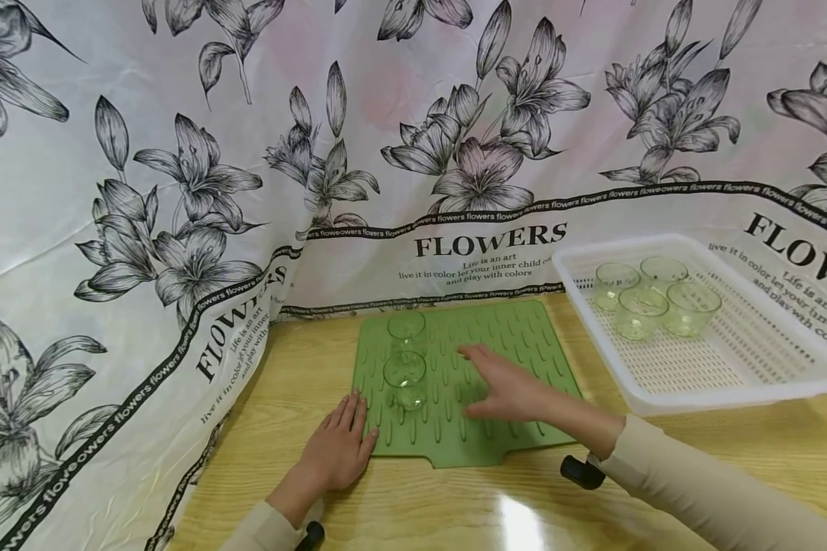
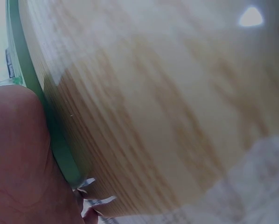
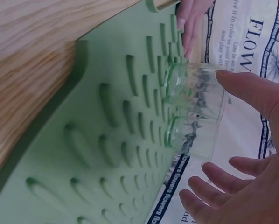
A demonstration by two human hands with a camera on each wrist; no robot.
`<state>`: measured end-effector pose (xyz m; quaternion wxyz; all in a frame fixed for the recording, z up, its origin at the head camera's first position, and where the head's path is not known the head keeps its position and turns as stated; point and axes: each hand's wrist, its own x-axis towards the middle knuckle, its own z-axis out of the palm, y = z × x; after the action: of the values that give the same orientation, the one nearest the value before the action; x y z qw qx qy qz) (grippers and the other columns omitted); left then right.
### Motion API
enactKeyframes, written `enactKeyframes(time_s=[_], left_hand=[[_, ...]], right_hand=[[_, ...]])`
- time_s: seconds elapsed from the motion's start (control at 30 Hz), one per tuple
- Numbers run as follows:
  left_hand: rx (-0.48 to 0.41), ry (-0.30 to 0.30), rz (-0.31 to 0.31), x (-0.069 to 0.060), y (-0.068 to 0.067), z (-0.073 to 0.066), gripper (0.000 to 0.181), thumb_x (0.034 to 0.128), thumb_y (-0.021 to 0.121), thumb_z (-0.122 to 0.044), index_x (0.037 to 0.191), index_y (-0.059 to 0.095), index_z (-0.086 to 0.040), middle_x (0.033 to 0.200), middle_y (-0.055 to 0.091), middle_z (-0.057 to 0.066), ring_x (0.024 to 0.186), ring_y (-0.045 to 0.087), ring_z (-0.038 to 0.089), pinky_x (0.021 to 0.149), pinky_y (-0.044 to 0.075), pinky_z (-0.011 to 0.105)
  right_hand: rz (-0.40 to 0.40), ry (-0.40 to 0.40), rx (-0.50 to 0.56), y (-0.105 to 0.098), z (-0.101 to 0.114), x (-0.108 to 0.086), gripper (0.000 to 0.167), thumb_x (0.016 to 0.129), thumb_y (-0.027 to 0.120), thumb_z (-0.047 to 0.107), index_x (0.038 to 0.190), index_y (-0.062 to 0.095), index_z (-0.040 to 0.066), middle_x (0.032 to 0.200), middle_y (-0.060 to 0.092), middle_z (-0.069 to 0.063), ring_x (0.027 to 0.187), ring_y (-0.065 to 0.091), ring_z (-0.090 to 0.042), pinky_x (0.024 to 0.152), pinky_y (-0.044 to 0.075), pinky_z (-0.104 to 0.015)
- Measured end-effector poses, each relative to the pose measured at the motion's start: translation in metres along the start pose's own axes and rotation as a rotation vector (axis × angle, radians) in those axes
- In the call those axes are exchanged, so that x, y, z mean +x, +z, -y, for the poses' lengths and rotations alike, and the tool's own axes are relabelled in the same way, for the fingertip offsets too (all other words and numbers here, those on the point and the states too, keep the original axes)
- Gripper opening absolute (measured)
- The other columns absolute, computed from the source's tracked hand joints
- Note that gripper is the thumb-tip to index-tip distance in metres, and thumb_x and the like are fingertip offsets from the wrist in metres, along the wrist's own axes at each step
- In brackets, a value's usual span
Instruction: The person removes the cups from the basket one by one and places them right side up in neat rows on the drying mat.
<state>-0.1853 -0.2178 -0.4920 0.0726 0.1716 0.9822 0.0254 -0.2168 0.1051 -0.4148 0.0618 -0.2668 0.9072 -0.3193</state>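
Wood-grain tabletop (image 1: 413,509) beneath the hands (image 1: 338,448) (image 1: 511,389); white glare (image 1: 520,524) nearer than both. Draped cloth (image 1: 358,268) beyond and left of them: black-line lilies (image 1: 482,176), bold "FLOWERS" lettering (image 1: 491,240).

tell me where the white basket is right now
In the head view, the white basket is on the right, beyond the right edge of the green mat, with four glasses standing in it.

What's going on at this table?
A person's right hand is over a green mat, holding nothing, beside two clear glasses standing on the mat's left part. The left hand rests at the mat's left edge. Four more glasses sit in a white basket to the right.
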Motion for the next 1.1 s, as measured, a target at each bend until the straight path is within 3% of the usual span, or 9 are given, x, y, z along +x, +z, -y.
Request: enactKeyframes(time_s=[0.3,0.4,0.6,0.8,1.1], left_hand=[[0.0,0.012,-0.005,0.002,0.007,0.005,0.067,0.1129,0.028,-0.043,0.161,0.024,0.004,0.169,0.013,0.023,0.155,0.017,0.041,0.122,0.025,0.056],[0.015,0.015,-0.013,0.004,0.011,0.007,0.068,0.1128,0.026,-0.045,0.161,0.024,0.003,0.169,0.013,0.022,0.155,0.017,0.04,0.122,0.025,0.055],[0.016,0.021,-0.031,0.004,0.012,0.008,0.071,0.1122,0.021,-0.048,0.161,0.022,0.003,0.169,0.012,0.022,0.155,0.017,0.04,0.122,0.025,0.056],[0.036,0.009,-0.03,0.005,0.014,0.01,0.069,0.1125,0.023,-0.048,0.162,0.022,0.001,0.17,0.012,0.02,0.155,0.016,0.038,0.122,0.025,0.055],[0.021,0.008,-0.037,0.008,0.018,0.013,0.069,0.1122,0.025,-0.048,0.162,0.024,0.001,0.17,0.011,0.019,0.155,0.016,0.038,0.122,0.025,0.055]], right_hand=[[-0.02,-0.019,0.009,-0.006,-0.01,-0.013,0.096,0.081,0.088,0.027,0.155,0.034,-0.003,0.152,0.043,-0.027,0.137,0.046,-0.046,0.11,0.041,-0.062],[-0.048,0.001,0.005,-0.011,-0.011,-0.018,0.09,0.083,0.086,0.026,0.154,0.037,-0.001,0.152,0.045,-0.026,0.138,0.045,-0.047,0.11,0.04,-0.063],[-0.119,-0.031,-0.021,-0.027,-0.011,-0.028,0.076,0.087,0.082,0.024,0.147,0.045,-0.005,0.144,0.053,-0.026,0.131,0.051,-0.046,0.107,0.043,-0.062],[-0.175,-0.054,-0.065,-0.041,-0.011,-0.037,0.072,0.087,0.083,0.024,0.144,0.049,-0.005,0.14,0.057,-0.024,0.127,0.055,-0.044,0.105,0.045,-0.062],[-0.178,-0.044,-0.052,-0.058,-0.017,-0.052,0.063,0.093,0.077,0.023,0.143,0.051,-0.004,0.143,0.055,-0.024,0.13,0.052,-0.046,0.107,0.042,-0.064]])
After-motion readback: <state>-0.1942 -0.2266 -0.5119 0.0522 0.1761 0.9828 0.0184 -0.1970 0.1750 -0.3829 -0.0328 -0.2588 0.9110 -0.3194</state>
